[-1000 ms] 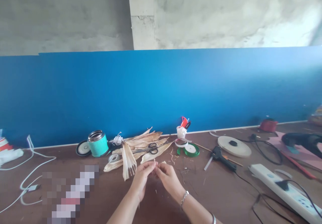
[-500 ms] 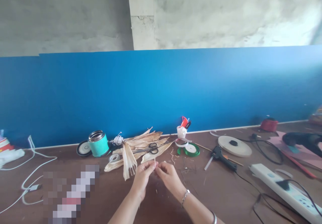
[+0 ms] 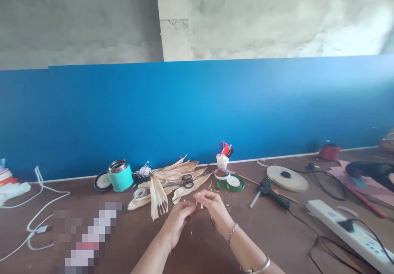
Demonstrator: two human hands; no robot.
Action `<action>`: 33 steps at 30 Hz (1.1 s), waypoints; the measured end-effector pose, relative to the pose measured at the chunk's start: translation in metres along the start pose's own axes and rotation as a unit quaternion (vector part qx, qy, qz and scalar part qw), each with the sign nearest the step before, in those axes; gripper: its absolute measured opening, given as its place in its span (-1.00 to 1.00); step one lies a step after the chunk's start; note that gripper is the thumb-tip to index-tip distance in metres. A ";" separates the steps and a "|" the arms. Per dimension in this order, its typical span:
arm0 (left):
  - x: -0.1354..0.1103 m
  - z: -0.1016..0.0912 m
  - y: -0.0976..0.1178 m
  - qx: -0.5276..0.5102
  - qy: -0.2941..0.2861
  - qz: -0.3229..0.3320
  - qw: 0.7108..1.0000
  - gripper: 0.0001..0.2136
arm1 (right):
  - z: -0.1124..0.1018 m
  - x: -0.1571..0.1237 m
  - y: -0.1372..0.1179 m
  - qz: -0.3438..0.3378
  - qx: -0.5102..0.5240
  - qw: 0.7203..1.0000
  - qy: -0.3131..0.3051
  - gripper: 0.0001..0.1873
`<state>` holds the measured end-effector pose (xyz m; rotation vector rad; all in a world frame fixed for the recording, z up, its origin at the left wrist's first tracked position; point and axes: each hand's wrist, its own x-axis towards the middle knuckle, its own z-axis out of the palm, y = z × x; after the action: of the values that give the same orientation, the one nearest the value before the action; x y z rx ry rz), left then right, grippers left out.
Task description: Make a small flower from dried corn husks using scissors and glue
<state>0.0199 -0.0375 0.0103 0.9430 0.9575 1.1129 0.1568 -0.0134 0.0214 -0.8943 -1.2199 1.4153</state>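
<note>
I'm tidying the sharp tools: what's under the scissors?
Dried husks show around the scissors, which lie across them. Whatever is directly beneath the blades and handles is covered and cannot be seen.

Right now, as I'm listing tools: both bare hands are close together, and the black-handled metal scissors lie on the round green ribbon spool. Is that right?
Not quite: the head view shows the black-handled metal scissors lying on the pale dried husks instead. The bare left hand and bare right hand are close together, as you say.
</note>
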 end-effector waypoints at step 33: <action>-0.009 0.029 -0.004 -0.178 0.152 0.045 0.971 -0.77 | 0.004 -0.012 0.002 -0.345 -0.283 0.895 0.015 -0.79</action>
<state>0.0466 -0.0503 0.0168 0.5357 0.9231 1.4776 0.1547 -0.0259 0.0193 -0.7314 -1.7427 0.4740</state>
